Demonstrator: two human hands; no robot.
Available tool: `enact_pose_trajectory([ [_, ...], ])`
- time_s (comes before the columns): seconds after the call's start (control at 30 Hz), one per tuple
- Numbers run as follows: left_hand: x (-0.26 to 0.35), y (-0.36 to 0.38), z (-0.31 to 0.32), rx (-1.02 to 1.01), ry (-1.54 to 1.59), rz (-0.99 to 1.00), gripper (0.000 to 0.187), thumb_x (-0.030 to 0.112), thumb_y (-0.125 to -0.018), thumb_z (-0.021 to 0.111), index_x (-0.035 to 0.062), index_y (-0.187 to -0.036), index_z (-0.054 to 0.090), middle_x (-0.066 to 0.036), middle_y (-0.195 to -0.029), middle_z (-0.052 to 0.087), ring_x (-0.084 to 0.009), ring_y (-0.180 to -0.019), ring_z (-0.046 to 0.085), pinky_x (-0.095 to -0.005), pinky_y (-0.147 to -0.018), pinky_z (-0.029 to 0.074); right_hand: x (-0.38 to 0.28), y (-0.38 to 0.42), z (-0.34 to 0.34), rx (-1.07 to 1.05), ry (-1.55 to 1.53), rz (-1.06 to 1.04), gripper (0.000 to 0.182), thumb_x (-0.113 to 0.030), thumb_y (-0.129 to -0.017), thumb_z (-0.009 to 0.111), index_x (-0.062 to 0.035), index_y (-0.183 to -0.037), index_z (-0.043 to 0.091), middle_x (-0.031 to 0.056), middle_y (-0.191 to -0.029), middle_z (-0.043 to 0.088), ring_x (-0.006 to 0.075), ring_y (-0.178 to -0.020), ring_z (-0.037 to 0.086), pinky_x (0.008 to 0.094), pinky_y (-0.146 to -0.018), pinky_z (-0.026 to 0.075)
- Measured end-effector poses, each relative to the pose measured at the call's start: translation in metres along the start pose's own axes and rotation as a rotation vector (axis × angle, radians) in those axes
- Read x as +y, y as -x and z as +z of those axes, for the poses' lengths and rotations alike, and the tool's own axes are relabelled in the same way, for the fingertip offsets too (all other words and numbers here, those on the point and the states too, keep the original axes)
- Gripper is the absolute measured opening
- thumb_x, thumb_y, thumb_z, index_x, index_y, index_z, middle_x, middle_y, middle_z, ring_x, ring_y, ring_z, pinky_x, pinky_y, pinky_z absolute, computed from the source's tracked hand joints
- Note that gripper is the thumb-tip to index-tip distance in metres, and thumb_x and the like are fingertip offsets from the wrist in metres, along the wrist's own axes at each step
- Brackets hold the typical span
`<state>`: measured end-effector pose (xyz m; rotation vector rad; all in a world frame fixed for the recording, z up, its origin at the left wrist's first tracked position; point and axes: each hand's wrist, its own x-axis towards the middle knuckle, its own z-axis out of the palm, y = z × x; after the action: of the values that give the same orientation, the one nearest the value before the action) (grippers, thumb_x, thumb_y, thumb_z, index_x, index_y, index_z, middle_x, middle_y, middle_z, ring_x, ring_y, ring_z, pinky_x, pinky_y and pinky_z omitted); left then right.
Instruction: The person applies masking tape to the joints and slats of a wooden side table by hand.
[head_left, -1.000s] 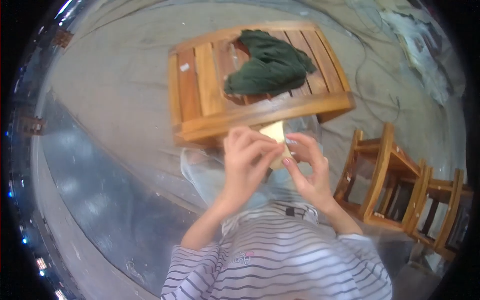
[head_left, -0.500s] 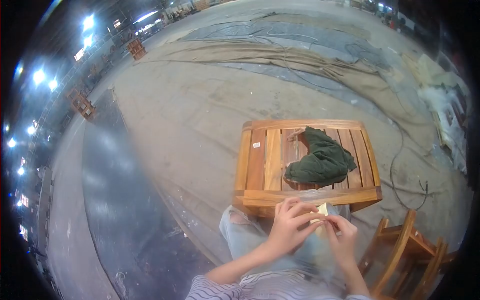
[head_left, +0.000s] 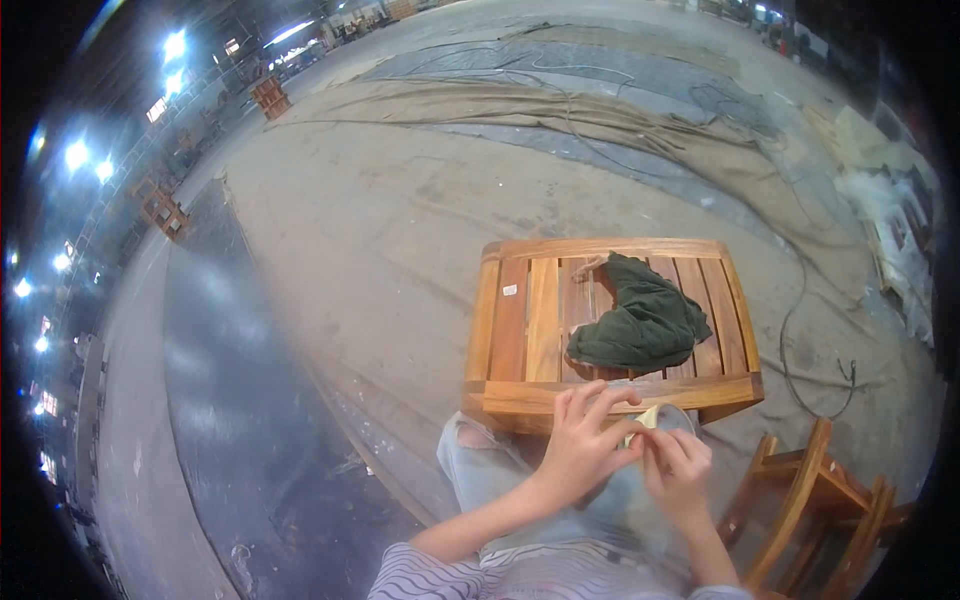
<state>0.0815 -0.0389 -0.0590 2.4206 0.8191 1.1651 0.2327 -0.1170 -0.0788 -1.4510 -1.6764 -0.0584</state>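
Setting: head view, looking down across a wide hall with a grey concrete floor (head_left: 380, 250), bright lamps along the far left edge and loose cables trailing over the ground to the right.
Table: a low slatted wooden table (head_left: 520, 330) stands on the floor directly ahead of the person, its near edge just above the hands.
Cloth: a dark green cloth (head_left: 645, 320) lies crumpled on the right half of the tabletop, well apart from the hands.
Left hand: the left hand (head_left: 585, 440) is curled, fingers bent over and pinching the small pale yellow piece (head_left: 648, 417) from the left side.
Right hand: the right hand (head_left: 675, 470) is also closed, its fingertips pressed to the same piece from below and from the right, so both hands grip it together.
Held thing: the pale yellow piece sits between the two sets of fingertips, just under the table's near edge and above the person's lap; mostly covered by fingers, so its shape is unclear.
Nearby: a wooden chair frame (head_left: 800, 490) stands at the lower right, near the right forearm.
Clothing: a striped sleeve (head_left: 430, 580) shows at the bottom edge.
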Motion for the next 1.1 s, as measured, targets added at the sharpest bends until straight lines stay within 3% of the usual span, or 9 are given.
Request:
enact_pose_trajectory([
  [0.17,-0.003,-0.004,0.003,-0.01,0.137,-0.084,0.02,0.014,-0.063,0.077,0.0087,-0.079,0.067,-0.006,-0.103,0.051,-0.0313,-0.108,0.045,-0.0438,-0.093,0.035,0.007,-0.001,0.008,0.055,0.112,-0.198,0.015,0.0,-0.075,0.072,0.0017,-0.087,0.064,0.005,-0.061,0.053,0.0201,-0.048,0.049,0.0323,-0.045,0.032],
  [0.27,-0.007,-0.004,0.007,-0.008,0.218,-0.145,0.02,0.011,-0.063,0.076,0.0063,-0.08,0.066,-0.01,-0.101,0.046,-0.0323,-0.107,0.043,-0.0433,-0.094,0.035,0.012,-0.004,0.014,0.081,0.133,-0.253,0.018,0.0,-0.069,0.071,0.0012,-0.086,0.065,0.0037,-0.059,0.048,0.0195,-0.048,0.047,0.032,-0.045,0.031],
  [0.43,-0.014,0.0,0.009,-0.059,0.252,-0.235,0.02,0.012,-0.066,0.075,0.0058,-0.082,0.064,-0.013,-0.103,0.042,-0.0326,-0.111,0.04,-0.0435,-0.097,0.035,0.015,-0.008,0.017,0.073,0.165,-0.349,0.02,0.0,-0.069,0.072,0.0015,-0.088,0.066,0.0031,-0.058,0.046,0.0179,-0.047,0.046,0.0314,-0.045,0.031],
  [0.83,-0.042,0.015,0.022,-0.159,0.47,-0.419,0.016,0.015,-0.071,0.076,0.0091,-0.084,0.07,-0.008,-0.099,0.04,-0.026,-0.103,0.039,-0.0357,-0.096,0.033,0.023,-0.01,0.022,0.018,0.207,-0.458,0.019,0.002,-0.071,0.068,0.0034,-0.09,0.065,0.0035,-0.059,0.048,0.0168,-0.047,0.047,0.0309,-0.044,0.033],
  [0.97,-0.035,0.015,0.014,-0.038,0.402,-0.348,0.02,0.019,-0.072,0.08,0.0115,-0.089,0.074,-0.01,-0.107,0.043,-0.0271,-0.109,0.04,-0.0371,-0.099,0.032,0.023,-0.015,0.019,0.098,0.195,-0.445,0.019,0.002,-0.071,0.067,0.0032,-0.09,0.065,0.0039,-0.06,0.049,0.017,-0.047,0.048,0.0307,-0.044,0.032],
  [1.1,-0.029,0.009,0.001,-0.054,0.333,-0.333,0.018,0.02,-0.072,0.08,0.0121,-0.087,0.075,-0.009,-0.106,0.043,-0.0253,-0.108,0.04,-0.0368,-0.099,0.031,0.021,-0.014,0.02,0.108,0.163,-0.433,0.022,0.004,-0.07,0.067,0.0033,-0.092,0.065,0.0039,-0.06,0.05,0.0169,-0.047,0.048,0.0301,-0.044,0.032],
])
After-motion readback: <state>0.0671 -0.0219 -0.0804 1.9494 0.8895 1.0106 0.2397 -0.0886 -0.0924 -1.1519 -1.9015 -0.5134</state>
